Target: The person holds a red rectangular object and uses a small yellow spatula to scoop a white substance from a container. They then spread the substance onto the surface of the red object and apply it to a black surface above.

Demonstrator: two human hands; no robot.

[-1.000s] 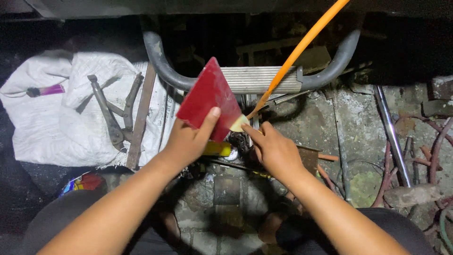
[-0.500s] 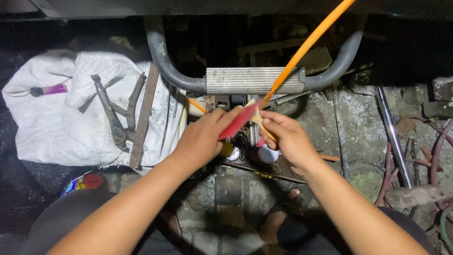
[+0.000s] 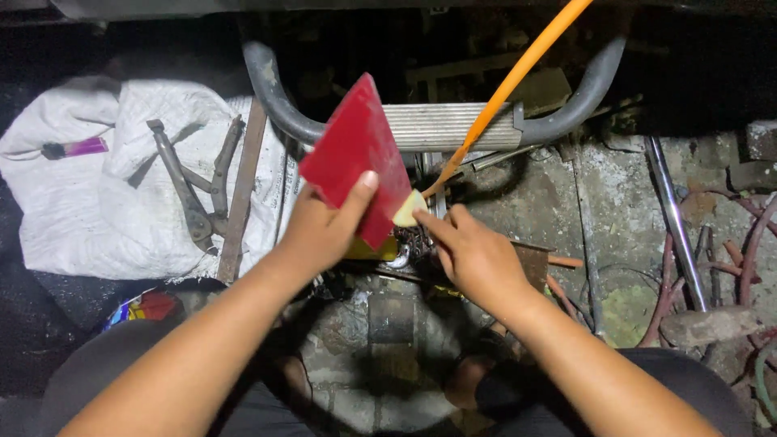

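The left hand (image 3: pixel 324 231) reaches forward from the lower left with the forearm bare, and its grip is closed on a flat red sheet (image 3: pixel 356 154): the thumb lies across the near face of the sheet and the fingers are hidden behind it. The sheet stands tilted, one corner pointing up and away, and it covers part of the ribbed metal step (image 3: pixel 441 127) behind it. The right hand (image 3: pixel 477 255) comes in from the lower right, wrist bent slightly inward, with its forefinger and thumb pinched narrowly on a small pale yellow piece (image 3: pixel 407 209) that touches the lower right edge of the red sheet. An orange tube (image 3: pixel 518 77) slants down from the upper right and ends just beside that pale piece and the right fingertips. The step sits between two curved grey pipes (image 3: pixel 275 101) in front of a dark opening. To the left, a white sack (image 3: pixel 89 202) lies on the floor and carries large metal pliers (image 3: pixel 198 186), a flat rusty bar (image 3: pixel 239 194) and a small purple-handled tool (image 3: pixel 77 148). On the right, a shiny metal rod (image 3: pixel 676 222) and reddish hoses (image 3: pixel 740 259) rest on the rough concrete floor (image 3: pixel 566 210).
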